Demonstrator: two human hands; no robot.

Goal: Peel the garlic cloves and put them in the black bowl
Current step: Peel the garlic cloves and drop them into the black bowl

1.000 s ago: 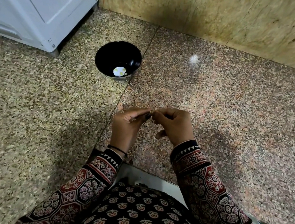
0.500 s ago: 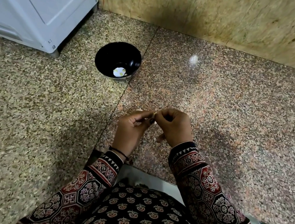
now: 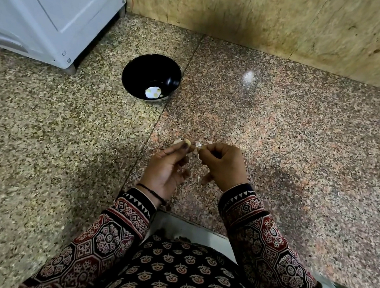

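The clove [image 3: 187, 142] was held low over the floor [image 3: 282, 137], close in front of the body, presumably so that scraps would fall on the granite and not among the peeled garlic. The bowl [image 3: 140, 71] was set well apart, at about 11 o'clock from the hands, and was judged to be within reach for the drop. The left hand [image 3: 168, 167] was turned palm up, with thumb and forefinger closed narrowly on the clove. Its pale bared end was left showing at 12 o'clock of the fingertips, and the other fingers were curled loosely beneath. The right hand [image 3: 226, 166], at 3 o'clock of the left, was drawn into a tight pinch. A thin flake of skin [image 3: 199, 145] was caught between its thumb and forefinger, just beside the clove; whether it was torn free or attached could not be told. The peeling of this clove was judged to be well on but not finished. At the bottom of the bowl a few pale pieces [image 3: 153, 92] were seen, taken to be peeled garlic, though too small for certainty. A white appliance [image 3: 45, 1] stood at 10 o'clock of the bowl, and a wall [image 3: 275, 14] at 12 o'clock.
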